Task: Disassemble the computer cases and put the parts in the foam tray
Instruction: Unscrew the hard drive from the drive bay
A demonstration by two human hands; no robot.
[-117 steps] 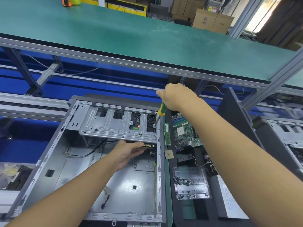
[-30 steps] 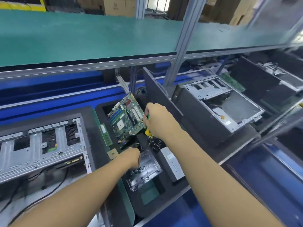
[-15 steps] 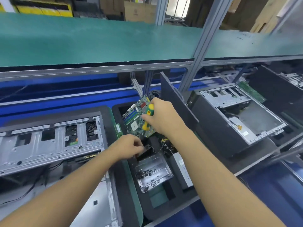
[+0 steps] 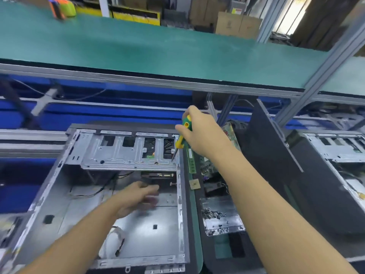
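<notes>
Right fingers (image 4: 180, 129) gripping screwdriver (image 4: 180, 142), left fingers (image 4: 150, 189) blurred inside case (image 4: 126, 159), grasp unclear

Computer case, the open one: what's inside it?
Inside the computer case are loose cables, a metal drive cage and the left hand. A dark part under the cage is mostly hidden by it.

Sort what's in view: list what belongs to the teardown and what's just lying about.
In the job:
- open computer case, left hand reaching inside
- screwdriver gripped by the right hand, tip at the drive cage
- foam tray holding motherboard, RAM stick, CPU chip, dish of screws

Lying about:
- orange-and-green object on the upper shelf
- cardboard boxes behind it
</notes>
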